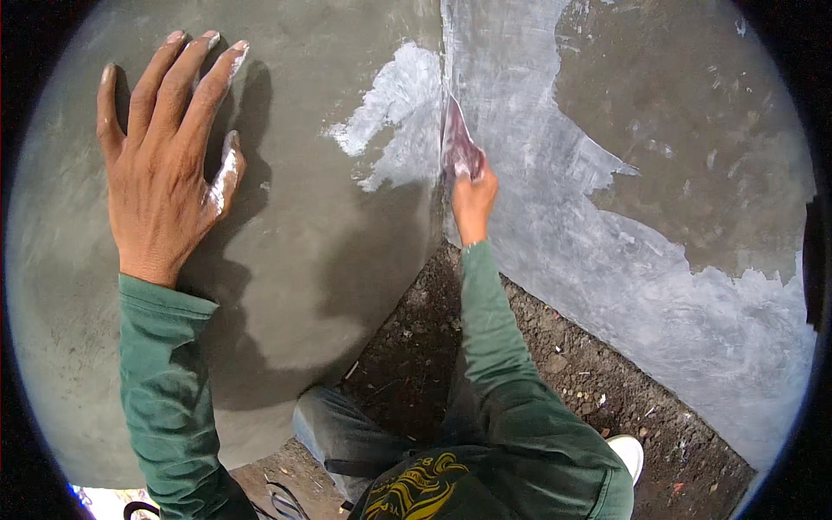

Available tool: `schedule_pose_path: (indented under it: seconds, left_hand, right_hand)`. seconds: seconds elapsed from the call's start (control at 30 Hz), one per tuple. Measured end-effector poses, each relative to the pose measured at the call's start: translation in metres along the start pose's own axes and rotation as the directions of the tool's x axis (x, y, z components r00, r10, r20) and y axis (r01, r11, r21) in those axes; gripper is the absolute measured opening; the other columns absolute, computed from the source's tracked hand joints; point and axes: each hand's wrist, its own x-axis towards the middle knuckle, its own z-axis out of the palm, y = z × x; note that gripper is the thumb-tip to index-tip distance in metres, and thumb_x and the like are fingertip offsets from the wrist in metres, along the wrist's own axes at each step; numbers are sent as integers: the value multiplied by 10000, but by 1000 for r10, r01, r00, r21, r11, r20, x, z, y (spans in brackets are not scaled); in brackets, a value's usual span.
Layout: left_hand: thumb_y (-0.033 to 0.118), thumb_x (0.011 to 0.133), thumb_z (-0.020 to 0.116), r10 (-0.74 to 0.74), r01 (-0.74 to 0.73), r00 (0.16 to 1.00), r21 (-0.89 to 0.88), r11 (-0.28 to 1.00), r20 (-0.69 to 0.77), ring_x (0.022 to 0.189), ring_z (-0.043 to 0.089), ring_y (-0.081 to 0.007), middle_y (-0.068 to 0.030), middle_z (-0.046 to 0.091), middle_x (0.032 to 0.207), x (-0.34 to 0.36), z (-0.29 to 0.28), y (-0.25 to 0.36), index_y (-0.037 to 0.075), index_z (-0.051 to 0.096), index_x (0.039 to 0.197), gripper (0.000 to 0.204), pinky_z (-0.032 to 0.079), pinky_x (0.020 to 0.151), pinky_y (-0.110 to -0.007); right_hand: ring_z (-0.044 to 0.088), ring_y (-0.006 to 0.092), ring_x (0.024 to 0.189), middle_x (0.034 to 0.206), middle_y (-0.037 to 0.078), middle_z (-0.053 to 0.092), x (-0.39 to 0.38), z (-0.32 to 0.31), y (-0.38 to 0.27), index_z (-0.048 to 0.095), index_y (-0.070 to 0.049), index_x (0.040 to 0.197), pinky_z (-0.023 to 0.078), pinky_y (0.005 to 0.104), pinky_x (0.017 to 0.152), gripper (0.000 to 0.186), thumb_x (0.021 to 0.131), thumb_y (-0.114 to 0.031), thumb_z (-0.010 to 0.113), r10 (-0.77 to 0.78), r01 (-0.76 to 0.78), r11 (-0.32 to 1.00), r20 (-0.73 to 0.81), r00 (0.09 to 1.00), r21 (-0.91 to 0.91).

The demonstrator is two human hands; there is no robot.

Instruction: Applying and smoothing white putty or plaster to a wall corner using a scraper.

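Observation:
My left hand [169, 160] lies against the grey plastered wall [329, 251] on the left, fingers spread, with white paste on the thumb and fingertips. Held in my right hand [473, 198] is a putty knife [457, 139] with a reddish-brown, smeared blade. Its blade points up along the inner corner where two walls meet. Left of that corner is a patch of white putty [399, 108]. The right wall carries a broad whitish putty coat [555, 208], with bare grey plaster [685, 113] beyond its ragged edge.
Below the corner, the ground [581, 364] is dark soil with small stones. My bent knee [338, 429] is close to the left wall's lower edge. A white shoe [627, 454] shows at lower right, and dark cords [282, 498] lie at lower left.

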Motion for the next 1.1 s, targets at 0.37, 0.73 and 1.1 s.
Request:
schedule_pose_path:
  seconds: [0.37, 0.73, 1.1]
  left_hand:
    - [288, 800, 596, -8, 7, 1000, -57, 998, -8, 1403, 303, -132, 56, 383, 1491, -1, 3, 6, 326, 364, 1455, 696, 72, 1230, -426]
    - [314, 831, 583, 10, -10, 1000, -17, 1000, -25, 1402, 308, -126, 56, 387, 1492, -2, 6, -1, 323, 362, 1457, 664, 84, 1228, -414]
    - [342, 858, 585, 54, -54, 999, 67, 996, 0, 1394, 335, -146, 39, 397, 1492, 0, 4, -3, 314, 372, 1456, 635, 148, 1207, -430]
  right_hand:
    - [623, 196, 627, 855, 193, 707, 25, 4, -64, 646, -18, 1189, 498, 341, 615, 420, 780, 34, 561, -170, 165, 983, -54, 984, -84]
    - [592, 100, 782, 923, 46, 694, -22, -35, 58, 679, 8, 1035, 477, 269, 681, 220, 843, -97, 663, 273, -322, 826, 171, 947, 463]
    - [637, 422, 946, 1009, 285, 651, -65, 42, 131, 618, 34, 1159, 479, 432, 838, 400, 773, 9, 515, -62, 53, 994, -96, 993, -97]
